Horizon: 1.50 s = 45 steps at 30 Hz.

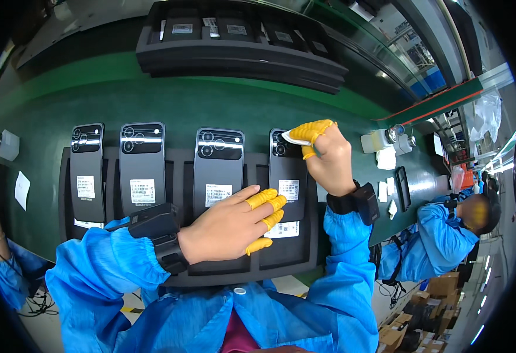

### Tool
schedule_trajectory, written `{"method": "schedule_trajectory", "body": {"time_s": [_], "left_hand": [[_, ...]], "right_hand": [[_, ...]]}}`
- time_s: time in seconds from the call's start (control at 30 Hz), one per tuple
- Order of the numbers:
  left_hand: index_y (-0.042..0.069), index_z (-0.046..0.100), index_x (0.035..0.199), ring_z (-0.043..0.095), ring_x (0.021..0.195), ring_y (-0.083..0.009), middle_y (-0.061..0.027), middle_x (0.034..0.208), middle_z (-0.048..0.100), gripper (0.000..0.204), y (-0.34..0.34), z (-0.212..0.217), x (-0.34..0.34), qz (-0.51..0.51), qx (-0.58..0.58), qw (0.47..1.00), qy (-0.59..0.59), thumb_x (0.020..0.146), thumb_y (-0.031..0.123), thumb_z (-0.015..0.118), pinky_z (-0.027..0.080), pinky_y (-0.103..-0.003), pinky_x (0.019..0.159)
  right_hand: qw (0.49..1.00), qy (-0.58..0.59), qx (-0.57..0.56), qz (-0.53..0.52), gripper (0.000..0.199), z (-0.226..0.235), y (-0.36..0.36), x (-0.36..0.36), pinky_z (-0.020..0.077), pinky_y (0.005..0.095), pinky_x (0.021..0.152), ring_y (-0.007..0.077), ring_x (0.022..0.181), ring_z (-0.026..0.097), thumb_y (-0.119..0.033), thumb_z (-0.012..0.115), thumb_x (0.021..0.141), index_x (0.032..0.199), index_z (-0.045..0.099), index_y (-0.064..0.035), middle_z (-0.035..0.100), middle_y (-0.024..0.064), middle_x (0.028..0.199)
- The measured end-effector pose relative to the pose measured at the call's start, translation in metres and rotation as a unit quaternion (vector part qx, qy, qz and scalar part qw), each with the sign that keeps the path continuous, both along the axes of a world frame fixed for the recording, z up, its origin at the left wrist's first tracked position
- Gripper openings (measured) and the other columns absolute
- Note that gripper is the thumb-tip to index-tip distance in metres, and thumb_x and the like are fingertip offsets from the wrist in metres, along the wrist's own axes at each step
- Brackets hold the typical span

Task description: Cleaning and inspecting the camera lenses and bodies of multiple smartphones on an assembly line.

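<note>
Several dark smartphones lie back side up in a row on a black foam tray [222, 279]. At the right end of the row is one smartphone [278, 170] with a camera block at its top and a white label below. My right hand [331, 159], in yellow finger cots, pinches a folded white wipe [296, 139] against that camera block. My left hand [228, 229], also in yellow finger cots, lies with fingers stretched out, fingertips at the same phone's lower left edge. Left of it are another smartphone [218, 170], a third smartphone [143, 162] and a further smartphone [86, 159].
Stacked black foam trays [240, 59] holding boxed or labelled items stand at the back of the green table [170, 100]. Bottles [378, 140], white papers [385, 157] and a black frame [403, 188] lie at right. Co-workers sit at both sides, one in a blue sleeve [440, 235].
</note>
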State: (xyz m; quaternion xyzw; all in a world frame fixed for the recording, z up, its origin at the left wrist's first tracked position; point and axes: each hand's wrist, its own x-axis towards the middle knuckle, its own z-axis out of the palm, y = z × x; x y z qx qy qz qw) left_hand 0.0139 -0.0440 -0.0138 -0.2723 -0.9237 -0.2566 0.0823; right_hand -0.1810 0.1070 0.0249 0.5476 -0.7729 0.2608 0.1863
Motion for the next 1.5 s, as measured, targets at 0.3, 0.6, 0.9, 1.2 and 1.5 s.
{"method": "schedule_trajectory", "body": {"time_s": [0.3, 0.6, 0.9, 1.2, 1.5], "left_hand": [[0.001, 0.063, 0.121, 0.055, 0.118, -0.0275, -0.0133, 0.118, 0.059, 0.043, 0.001, -0.002, -0.001, -0.002, -0.001, 1.000, 0.009, 0.091, 0.033, 0.062, 0.030, -0.047, 0.115], [0.001, 0.062, 0.120, 0.055, 0.118, -0.0286, -0.0134, 0.119, 0.059, 0.044, 0.000, 0.003, 0.000, 0.000, 0.006, 1.000, 0.015, 0.089, 0.032, 0.063, 0.031, -0.047, 0.114], [0.002, 0.059, 0.126, 0.054, 0.119, -0.0290, -0.0132, 0.119, 0.058, 0.048, 0.001, 0.001, -0.001, -0.002, 0.006, 1.000, 0.009, 0.089, 0.032, 0.063, 0.030, -0.046, 0.114], [0.003, 0.059, 0.127, 0.054, 0.119, -0.0289, -0.0128, 0.120, 0.058, 0.048, 0.001, 0.001, -0.001, 0.003, 0.010, 1.000, 0.017, 0.089, 0.033, 0.063, 0.030, -0.047, 0.114], [0.003, 0.059, 0.127, 0.054, 0.120, -0.0292, -0.0133, 0.119, 0.058, 0.048, 0.002, 0.002, -0.001, 0.005, 0.011, 1.000, 0.025, 0.089, 0.032, 0.063, 0.031, -0.046, 0.114]], "right_hand": [[0.998, 0.003, 0.017, 0.058, 0.020, -0.003, -0.009, 0.024, 0.0512, 0.0417, 0.066, 0.0359, 0.076, 0.058, 0.009, 0.063, 0.057, 0.076, 0.067, 0.0039, 0.059, 0.0165, 0.076], [0.983, -0.093, 0.104, 0.116, 0.023, 0.004, 0.000, 0.032, 0.0522, 0.0402, 0.069, 0.0345, 0.076, 0.060, 0.010, 0.064, 0.055, 0.076, 0.069, 0.0022, 0.060, 0.0149, 0.076], [0.994, 0.010, 0.066, 0.085, 0.020, 0.000, -0.014, 0.022, 0.0525, 0.0389, 0.071, 0.0331, 0.082, 0.059, 0.008, 0.063, 0.056, 0.074, 0.068, 0.0013, 0.061, 0.0135, 0.078], [0.993, -0.073, 0.068, 0.055, 0.029, 0.002, 0.018, 0.031, 0.0515, 0.0382, 0.071, 0.0333, 0.075, 0.063, 0.011, 0.062, 0.059, 0.083, 0.072, -0.0014, 0.068, 0.0141, 0.082], [0.996, 0.049, 0.028, 0.062, 0.034, -0.005, 0.006, 0.041, 0.0525, 0.0393, 0.083, 0.0303, 0.090, 0.062, 0.008, 0.062, 0.058, 0.090, 0.070, -0.0009, 0.066, 0.0104, 0.094]]}}
